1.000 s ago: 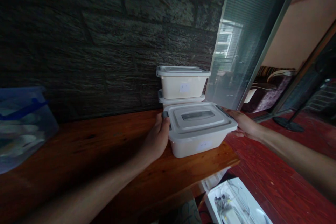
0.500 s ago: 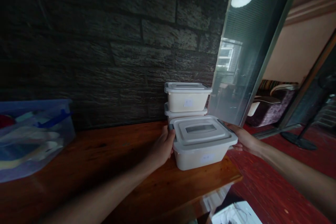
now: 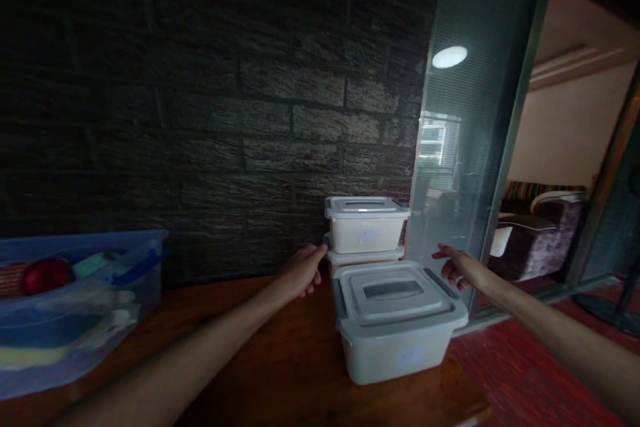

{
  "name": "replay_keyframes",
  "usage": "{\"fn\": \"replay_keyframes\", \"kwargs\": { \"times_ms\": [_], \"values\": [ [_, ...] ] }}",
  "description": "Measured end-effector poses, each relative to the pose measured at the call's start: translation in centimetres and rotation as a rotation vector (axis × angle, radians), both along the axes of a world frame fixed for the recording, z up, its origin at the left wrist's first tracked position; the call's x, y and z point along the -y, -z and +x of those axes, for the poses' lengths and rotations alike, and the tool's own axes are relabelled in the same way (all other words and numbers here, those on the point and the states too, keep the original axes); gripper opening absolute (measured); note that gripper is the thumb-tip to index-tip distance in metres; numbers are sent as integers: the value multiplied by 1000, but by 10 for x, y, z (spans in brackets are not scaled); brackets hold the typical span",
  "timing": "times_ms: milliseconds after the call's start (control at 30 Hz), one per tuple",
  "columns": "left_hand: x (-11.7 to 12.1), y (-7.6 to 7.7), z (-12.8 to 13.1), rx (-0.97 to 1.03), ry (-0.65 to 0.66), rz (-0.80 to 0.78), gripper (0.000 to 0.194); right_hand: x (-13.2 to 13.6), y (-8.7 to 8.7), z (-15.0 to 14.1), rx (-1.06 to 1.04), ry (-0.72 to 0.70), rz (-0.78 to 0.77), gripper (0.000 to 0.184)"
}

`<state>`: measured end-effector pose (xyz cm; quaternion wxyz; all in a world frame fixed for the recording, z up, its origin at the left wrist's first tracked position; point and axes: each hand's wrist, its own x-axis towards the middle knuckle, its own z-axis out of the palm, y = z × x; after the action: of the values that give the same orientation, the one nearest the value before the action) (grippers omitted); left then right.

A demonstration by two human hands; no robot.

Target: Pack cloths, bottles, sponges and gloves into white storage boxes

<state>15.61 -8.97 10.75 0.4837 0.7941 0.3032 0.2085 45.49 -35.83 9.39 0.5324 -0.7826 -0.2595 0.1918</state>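
Note:
A lidded white storage box (image 3: pixel 400 340) with grey side clips and a small label stands near the right end of the wooden table. To its left is my left hand (image 3: pixel 303 270), apart from the box, empty, with the thumb stretched out and the fingers loosely bent. My right hand (image 3: pixel 463 268) hovers beyond the box's right clip, fingers apart and holding nothing. Behind, a smaller white lidded box (image 3: pixel 367 232) rests on top of another white box (image 3: pixel 367 257), which is mostly hidden.
A translucent blue bin (image 3: pixel 145 280) at the left holds a red round object (image 3: pixel 47 277) and other items. The wooden table (image 3: pixel 280 373) runs along a dark stone wall (image 3: pixel 200 113). At the right are a glass panel (image 3: pixel 450 167), a sofa (image 3: pixel 550 233) and red flooring (image 3: pixel 525 360).
Both hands have let go of the front box and moved away from its sides. The box now stands on the table. My view has tilted upward.

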Motion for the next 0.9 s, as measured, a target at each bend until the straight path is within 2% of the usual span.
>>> {"fn": "replay_keyframes", "kwargs": {
  "times_ms": [133, 233, 367, 500, 600, 733, 900],
  "values": [
    [-37, -46, 24, 82, -93, 10, 46, -37, -45, 24, 120, 21, 60, 49],
    [-54, -69, 41, 91, -136, -19, 48, -70, -72, 33, 164, 19, 83, 47],
    [-69, -76, 63, 55, -125, -81, 40, -109, -86, 38, 138, 4, 79, 42],
    [-79, -74, 83, 29, -61, -134, 36, -137, -83, 42, 90, 3, 100, 36],
    [-84, -76, 94, 67, -42, -150, 37, -146, -83, 43, 75, 6, 129, 33],
    [-87, -90, 87, 142, -47, -157, 39, -145, -97, 34, 78, 11, 149, 31],
    [-89, -119, 41, 227, -51, -164, 38, -145, -128, -2, 58, -40, 185, 29]
  ]
}}
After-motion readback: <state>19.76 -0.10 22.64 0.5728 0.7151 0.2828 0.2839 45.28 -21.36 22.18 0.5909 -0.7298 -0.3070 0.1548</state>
